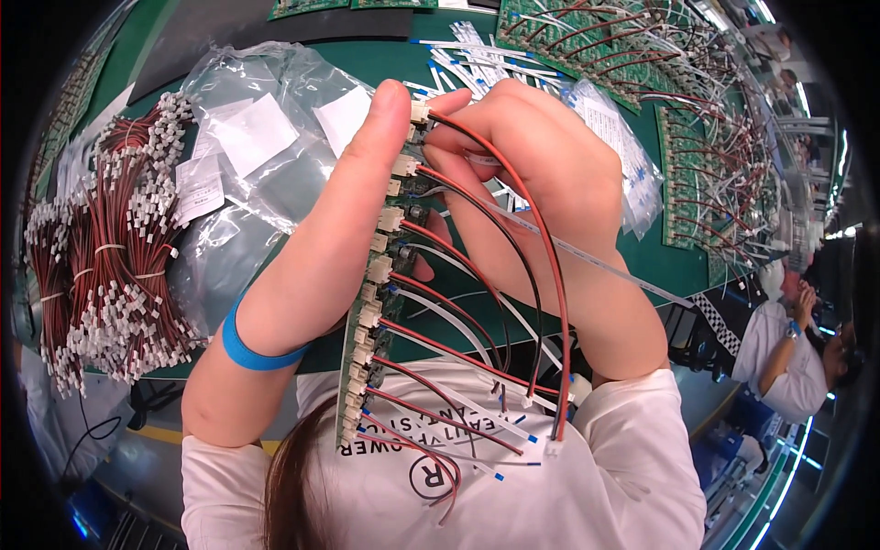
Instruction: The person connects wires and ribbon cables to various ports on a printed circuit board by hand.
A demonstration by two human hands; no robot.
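Observation:
My left hand [353, 197] grips a long green circuit board [349, 390], held upright on edge with its thumb along the upper end. A row of cream connectors runs down the board, with red-and-black wire leads [557, 302] and white flat cables plugged in and hanging toward my shirt. At the board's top end my right hand [545, 160] is closed, its fingers curled together around a white flat ribbon cable [596, 264] that trails across the wrist to the right. The fingertips and the cable's gripped end are partly hidden behind the hand.
Bundled red-and-black leads [115, 261] with white plugs lie at left beside a clear plastic bag [261, 183]. Loose white flat cables [472, 60] are spread at the back. Wired green boards [683, 183] line the right side of the green table. Another person [788, 357] is at far right.

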